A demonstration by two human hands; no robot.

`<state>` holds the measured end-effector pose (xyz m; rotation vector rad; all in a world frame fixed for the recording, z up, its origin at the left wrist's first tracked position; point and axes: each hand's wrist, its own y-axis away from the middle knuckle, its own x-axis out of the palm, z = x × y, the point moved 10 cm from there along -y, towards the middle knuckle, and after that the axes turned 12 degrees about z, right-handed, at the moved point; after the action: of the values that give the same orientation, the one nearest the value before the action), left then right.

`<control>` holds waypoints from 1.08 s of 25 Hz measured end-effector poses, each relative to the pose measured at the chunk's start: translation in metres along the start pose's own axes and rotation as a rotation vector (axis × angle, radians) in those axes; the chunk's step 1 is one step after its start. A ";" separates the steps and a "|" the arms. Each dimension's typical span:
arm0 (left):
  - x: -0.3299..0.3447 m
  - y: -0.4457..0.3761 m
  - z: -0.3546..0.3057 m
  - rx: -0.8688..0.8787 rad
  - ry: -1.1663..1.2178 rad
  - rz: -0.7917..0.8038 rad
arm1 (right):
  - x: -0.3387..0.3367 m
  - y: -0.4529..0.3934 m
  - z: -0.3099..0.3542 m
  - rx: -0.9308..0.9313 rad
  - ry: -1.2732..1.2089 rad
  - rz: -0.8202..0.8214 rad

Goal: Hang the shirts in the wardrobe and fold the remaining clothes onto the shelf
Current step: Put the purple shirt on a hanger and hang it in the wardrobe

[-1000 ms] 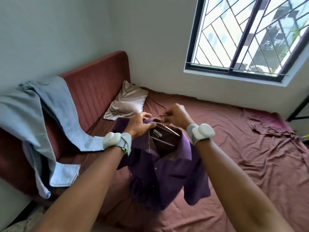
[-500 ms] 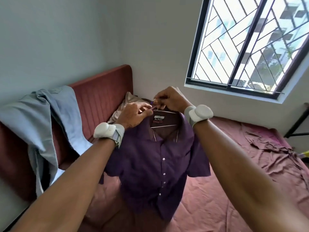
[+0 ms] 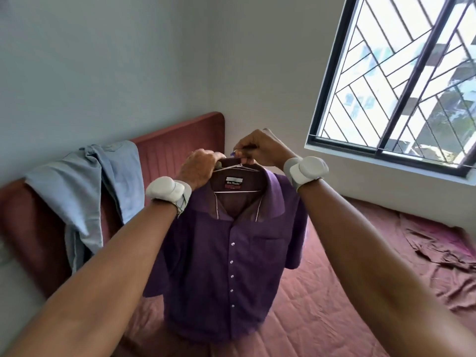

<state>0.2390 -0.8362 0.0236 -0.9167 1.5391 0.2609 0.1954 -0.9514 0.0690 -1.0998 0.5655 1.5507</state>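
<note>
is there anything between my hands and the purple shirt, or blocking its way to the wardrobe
Nothing is between them: the left hand and right hand both grip the top of the hanger that carries the purple shirt, which hangs free above the bed. The wardrobe is out of view, so that path cannot be judged.

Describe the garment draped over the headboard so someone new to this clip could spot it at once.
Find the reddish-brown headboard along the left wall. Slung over its top edge hangs a pale blue garment. Unlike the purple shirt held up on a hanger, it is crumpled and untouched.
</note>
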 end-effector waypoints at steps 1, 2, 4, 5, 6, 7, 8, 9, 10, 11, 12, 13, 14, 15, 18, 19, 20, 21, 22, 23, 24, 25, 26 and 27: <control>-0.001 -0.002 -0.001 0.028 0.045 0.006 | -0.002 -0.005 0.000 -0.009 -0.011 -0.026; 0.001 -0.003 -0.003 0.065 0.069 0.040 | -0.001 -0.010 -0.001 -0.012 -0.004 -0.028; 0.007 -0.001 -0.007 0.123 0.084 0.104 | -0.001 -0.020 -0.001 -0.005 0.019 -0.028; 0.007 0.001 -0.004 0.114 0.123 0.102 | -0.003 -0.024 -0.001 -0.007 -0.012 -0.049; 0.005 0.001 0.001 0.086 0.190 0.081 | -0.007 -0.028 -0.002 -0.013 -0.036 -0.063; 0.003 0.002 0.007 0.056 0.250 0.050 | -0.008 -0.032 -0.001 -0.023 -0.042 -0.054; 0.003 0.002 0.011 0.036 0.296 0.034 | -0.006 -0.036 0.001 -0.029 -0.038 -0.035; 0.002 0.002 0.015 0.012 0.329 0.029 | -0.006 -0.039 0.002 -0.030 -0.035 -0.029; 0.001 0.001 0.019 -0.002 0.387 0.035 | -0.007 -0.040 0.002 -0.028 -0.040 -0.041; -0.001 0.000 0.023 -0.021 0.433 0.043 | -0.009 -0.042 0.001 -0.026 -0.046 -0.070; -0.003 -0.003 0.028 -0.027 0.450 0.036 | -0.011 -0.044 0.000 -0.029 -0.047 -0.093; -0.008 -0.005 0.031 -0.043 0.436 0.020 | -0.013 -0.047 0.000 -0.033 -0.048 -0.112; -0.014 -0.006 0.035 -0.046 0.414 -0.008 | -0.015 -0.051 0.004 -0.048 -0.043 -0.128; -0.023 -0.008 0.037 -0.057 0.389 -0.039 | -0.021 -0.058 0.010 -0.063 -0.035 -0.161; -0.065 -0.013 0.046 -0.109 0.306 -0.183 | -0.048 -0.084 0.038 -0.113 -0.018 -0.267; -0.086 -0.012 0.052 -0.140 0.248 -0.255 | -0.057 -0.095 0.056 -0.158 -0.006 -0.286; -0.109 -0.010 0.059 -0.165 0.205 -0.323 | -0.065 -0.106 0.077 -0.207 0.008 -0.291; -0.124 -0.007 0.060 -0.174 0.200 -0.369 | -0.069 -0.112 0.090 -0.238 0.006 -0.292; -0.141 -0.004 0.065 -0.182 0.169 -0.409 | -0.075 -0.118 0.109 -0.283 0.009 -0.307; -0.162 0.003 0.070 -0.199 0.113 -0.447 | -0.083 -0.127 0.129 -0.329 0.009 -0.331; -0.183 0.011 0.074 -0.214 0.050 -0.483 | -0.089 -0.138 0.147 -0.365 -0.001 -0.354; -0.204 0.020 0.076 -0.223 -0.013 -0.527 | -0.097 -0.150 0.166 -0.407 -0.018 -0.374; -0.231 0.034 0.081 -0.247 -0.097 -0.577 | -0.102 -0.164 0.190 -0.454 -0.039 -0.395; -0.255 0.048 0.089 -0.294 -0.182 -0.603 | -0.105 -0.175 0.214 -0.501 -0.071 -0.412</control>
<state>0.2516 -0.6472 0.2224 -1.4986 1.0121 0.1286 0.2826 -0.7778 0.2915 -1.4226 -0.1143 1.3856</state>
